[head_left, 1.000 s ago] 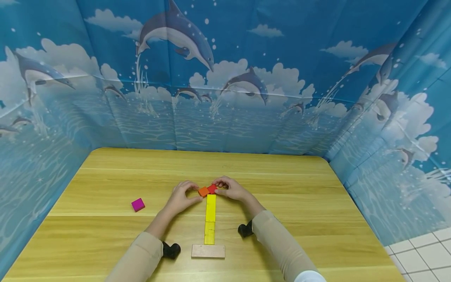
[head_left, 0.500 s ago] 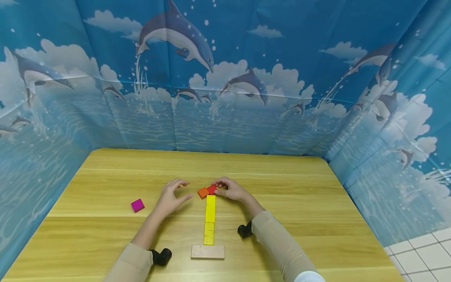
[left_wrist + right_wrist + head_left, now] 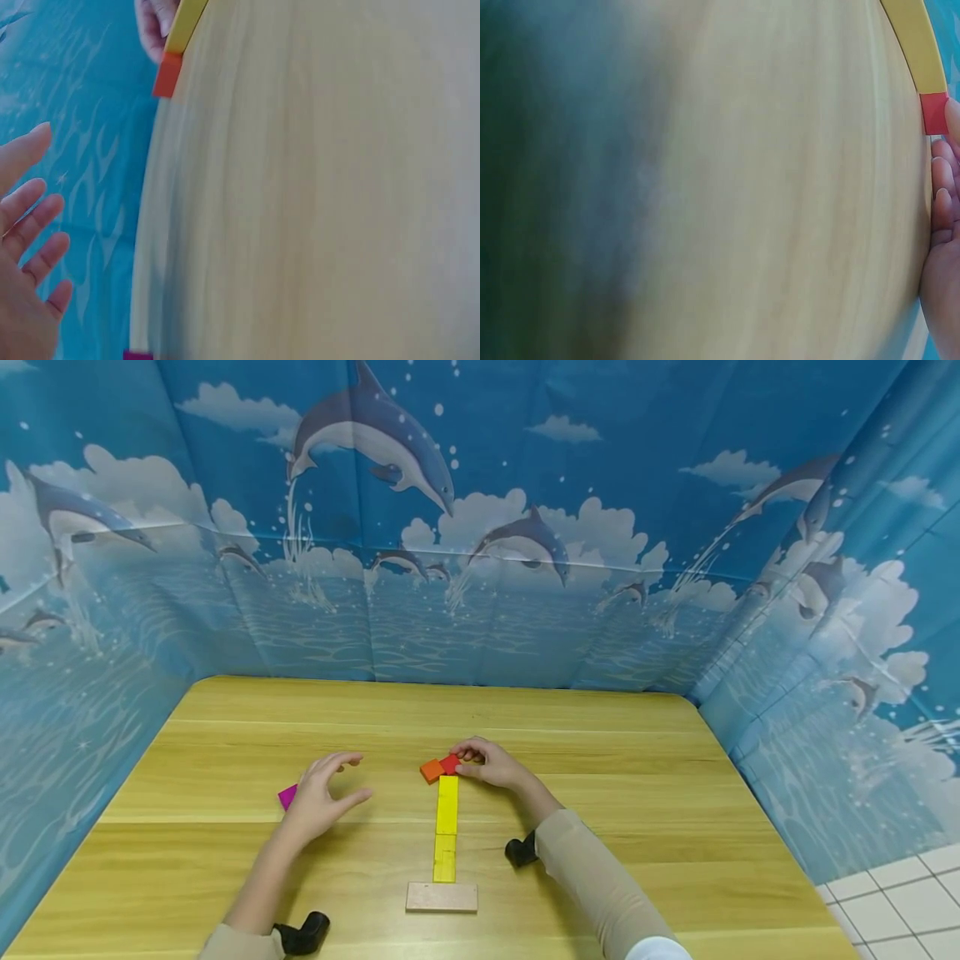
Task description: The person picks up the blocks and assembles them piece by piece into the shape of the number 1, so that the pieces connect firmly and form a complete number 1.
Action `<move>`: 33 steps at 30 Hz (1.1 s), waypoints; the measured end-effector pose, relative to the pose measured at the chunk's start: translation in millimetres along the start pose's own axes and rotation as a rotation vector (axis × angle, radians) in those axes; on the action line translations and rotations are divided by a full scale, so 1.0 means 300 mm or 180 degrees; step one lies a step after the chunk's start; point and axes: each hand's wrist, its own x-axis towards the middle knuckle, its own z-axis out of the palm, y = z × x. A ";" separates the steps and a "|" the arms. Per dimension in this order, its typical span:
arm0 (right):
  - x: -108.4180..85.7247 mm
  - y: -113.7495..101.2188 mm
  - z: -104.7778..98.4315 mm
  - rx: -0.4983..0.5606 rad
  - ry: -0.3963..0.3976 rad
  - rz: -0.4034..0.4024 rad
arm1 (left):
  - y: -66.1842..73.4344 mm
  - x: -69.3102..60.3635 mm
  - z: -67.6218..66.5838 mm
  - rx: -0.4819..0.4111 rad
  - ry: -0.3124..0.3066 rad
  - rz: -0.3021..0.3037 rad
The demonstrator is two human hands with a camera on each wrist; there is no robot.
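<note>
An orange block point(image 3: 431, 771) and a red block point(image 3: 449, 763) lie side by side at the far end of a line of two yellow blocks point(image 3: 447, 805). My right hand point(image 3: 491, 766) pinches the red block, thumb in front and fingers behind. My left hand point(image 3: 318, 797) is off to the left with thumb and fingers spread and nothing between them. It partly covers a magenta block point(image 3: 287, 797) on the table. The left wrist view shows the orange block point(image 3: 167, 75) and a corner of the magenta block point(image 3: 138, 355); in the right wrist view the red block point(image 3: 934, 114) touches my thumb.
A pale wooden plank point(image 3: 442, 897) lies crosswise at the near end of the yellow blocks. Black wrist-worn devices sit by both sleeves. The wooden table point(image 3: 600, 735) meets a blue dolphin curtain point(image 3: 480, 527) at its back edge.
My left hand has let go of the orange block and moved left and slightly toward me, reaching over the magenta block. The right hand stays at the red block.
</note>
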 end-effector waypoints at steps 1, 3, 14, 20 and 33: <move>0.001 0.000 0.000 -0.0001 -0.0001 -0.0010 | -0.003 -0.009 -0.011 0.0019 0.0010 -0.0014; 0.003 0.000 0.001 -0.0011 0.0001 -0.0016 | -0.012 -0.025 -0.033 0.0060 0.0051 -0.0033; -0.020 -0.060 -0.010 0.0088 -0.0081 -0.0077 | -0.081 -0.101 -0.114 0.0085 0.0352 -0.0085; -0.001 -0.004 0.002 0.0034 -0.0005 -0.0020 | -0.106 -0.130 -0.154 0.0220 0.0426 -0.0144; 0.002 -0.001 0.001 0.0054 -0.0002 -0.0025 | -0.172 -0.178 -0.200 0.0309 0.0319 -0.0362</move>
